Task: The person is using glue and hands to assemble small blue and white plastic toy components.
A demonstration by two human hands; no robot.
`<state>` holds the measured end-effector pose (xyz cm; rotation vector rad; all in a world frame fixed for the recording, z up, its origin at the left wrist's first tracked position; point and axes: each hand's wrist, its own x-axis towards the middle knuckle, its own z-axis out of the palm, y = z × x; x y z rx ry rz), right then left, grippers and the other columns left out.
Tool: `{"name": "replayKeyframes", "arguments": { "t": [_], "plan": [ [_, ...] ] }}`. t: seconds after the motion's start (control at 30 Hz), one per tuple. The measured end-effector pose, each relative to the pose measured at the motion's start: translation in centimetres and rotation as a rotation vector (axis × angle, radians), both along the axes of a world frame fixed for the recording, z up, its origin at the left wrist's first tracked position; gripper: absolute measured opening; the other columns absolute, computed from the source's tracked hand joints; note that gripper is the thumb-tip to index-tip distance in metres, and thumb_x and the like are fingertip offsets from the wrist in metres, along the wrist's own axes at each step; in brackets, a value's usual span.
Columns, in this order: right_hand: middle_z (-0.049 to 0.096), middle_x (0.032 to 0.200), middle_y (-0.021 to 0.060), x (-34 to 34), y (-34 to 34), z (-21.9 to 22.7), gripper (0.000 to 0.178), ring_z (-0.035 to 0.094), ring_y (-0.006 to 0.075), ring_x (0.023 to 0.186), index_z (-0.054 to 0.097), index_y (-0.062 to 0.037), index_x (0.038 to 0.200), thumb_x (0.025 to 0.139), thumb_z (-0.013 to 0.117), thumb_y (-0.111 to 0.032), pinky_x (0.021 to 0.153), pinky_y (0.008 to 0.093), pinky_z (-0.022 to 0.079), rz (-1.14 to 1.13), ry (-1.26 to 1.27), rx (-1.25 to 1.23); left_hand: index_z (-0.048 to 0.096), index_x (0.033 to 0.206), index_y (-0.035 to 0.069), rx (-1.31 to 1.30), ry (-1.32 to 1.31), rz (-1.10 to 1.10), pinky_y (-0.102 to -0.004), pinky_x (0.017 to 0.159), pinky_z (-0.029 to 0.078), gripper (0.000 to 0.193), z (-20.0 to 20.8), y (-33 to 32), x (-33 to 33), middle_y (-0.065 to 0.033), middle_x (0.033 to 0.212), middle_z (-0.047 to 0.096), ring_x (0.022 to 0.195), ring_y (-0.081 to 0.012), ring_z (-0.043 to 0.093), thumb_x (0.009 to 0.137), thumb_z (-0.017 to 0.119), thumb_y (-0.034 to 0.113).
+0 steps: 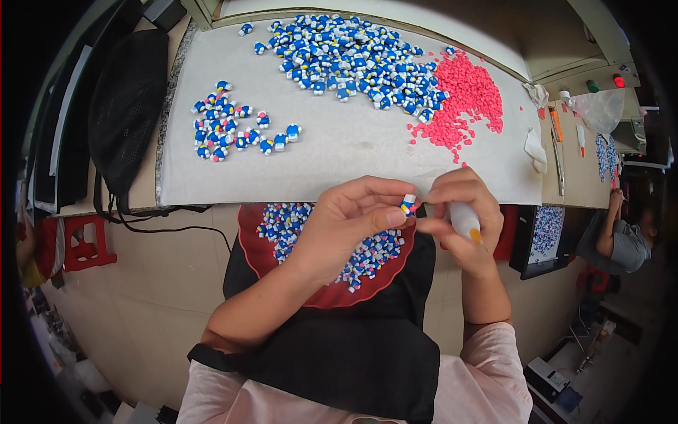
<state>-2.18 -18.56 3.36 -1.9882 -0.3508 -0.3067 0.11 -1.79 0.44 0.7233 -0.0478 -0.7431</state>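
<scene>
Above the front edge of the worktable, my left hand (346,215) pinches a small blue-and-white figure (407,205) between thumb and fingertips. My right hand (474,208) is close beside it, fingers curled round a white squeeze bottle (462,218) with a yellow-orange end. Its fingertips come up near the figure; whether they also hold a tiny piece I cannot make out. Beneath my hands, a red scalloped bowl (248,244) rests on my lap, full of similar blue-and-white figures (378,253). My left forearm covers part of it.
A white-covered worktable (339,169) carries a large heap of blue figures (353,60), small pink pieces (470,92) and a smaller group of figures with pink parts (226,124). At left hangs a black bag (131,106). Another person (616,240) sits far right.
</scene>
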Motion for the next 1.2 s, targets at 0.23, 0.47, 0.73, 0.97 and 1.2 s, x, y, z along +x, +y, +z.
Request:
{"name": "replayKeyframes", "arguments": {
  "t": [0.23, 0.47, 0.73, 0.97, 1.2],
  "plan": [
    [0.054, 0.071, 0.0064, -0.2, 0.5, -1.4, 0.027, 0.05, 0.0161, 0.052, 0.062, -0.0016, 0.082, 0.057, 0.069, -0.01, 0.043, 0.0249, 0.039, -0.08, -0.431, -0.362, 0.05, 0.105, -0.003, -0.237, 0.233, -0.021, -0.0262, 0.079, 0.044, 0.027, -1.0, -1.0, -0.9, -0.0097, 0.097, 0.056, 0.083, -0.0163, 0.058, 0.081, 0.053, 0.009],
    [0.055, 0.073, 0.0063, 0.1, 0.4, -2.1, 0.029, 0.05, 0.016, 0.054, 0.062, -0.0009, 0.082, 0.056, 0.07, -0.009, 0.044, 0.025, 0.039, -0.06, -0.453, -0.416, 0.05, 0.104, -0.003, -0.13, 0.12, -0.03, -0.0266, 0.077, 0.044, 0.025, -0.3, -0.8, -0.3, -0.0082, 0.093, 0.057, 0.082, -0.016, 0.058, 0.082, 0.053, 0.011],
    [0.05, 0.091, 0.0101, -1.0, -0.1, -2.7, 0.056, 0.044, 0.009, 0.055, 0.049, -0.0011, 0.11, 0.06, 0.074, -0.009, 0.054, 0.0208, 0.036, -0.356, -0.146, -0.095, 0.058, 0.087, 0.003, 1.104, -1.677, 0.371, -0.0321, 0.068, 0.043, 0.015, -0.6, 2.3, 5.9, -0.0082, 0.083, 0.057, 0.079, -0.0228, 0.055, 0.073, 0.06, 0.007],
    [0.039, 0.102, 0.012, -1.6, -1.6, -3.8, 0.048, 0.044, 0.0108, 0.064, 0.038, -0.0023, 0.107, 0.064, 0.057, 0.008, 0.062, 0.0231, 0.037, -0.326, -0.172, 0.116, 0.058, 0.086, 0.005, 1.276, -1.516, 0.454, -0.0322, 0.061, 0.043, 0.02, 0.5, 3.3, 8.8, -0.0086, 0.08, 0.055, 0.072, -0.0249, 0.054, 0.069, 0.063, 0.012],
    [0.036, 0.103, 0.0126, -3.0, -2.3, -2.8, 0.033, 0.048, 0.0154, 0.075, 0.039, -0.001, 0.101, 0.07, 0.051, 0.005, 0.064, 0.028, 0.044, -0.339, -0.066, 0.249, 0.055, 0.086, 0.004, 1.523, -1.56, 0.302, -0.037, 0.06, 0.046, 0.014, -0.3, 0.3, 10.2, -0.0117, 0.077, 0.052, 0.071, -0.0276, 0.056, 0.072, 0.051, 0.006]
  ]
}}
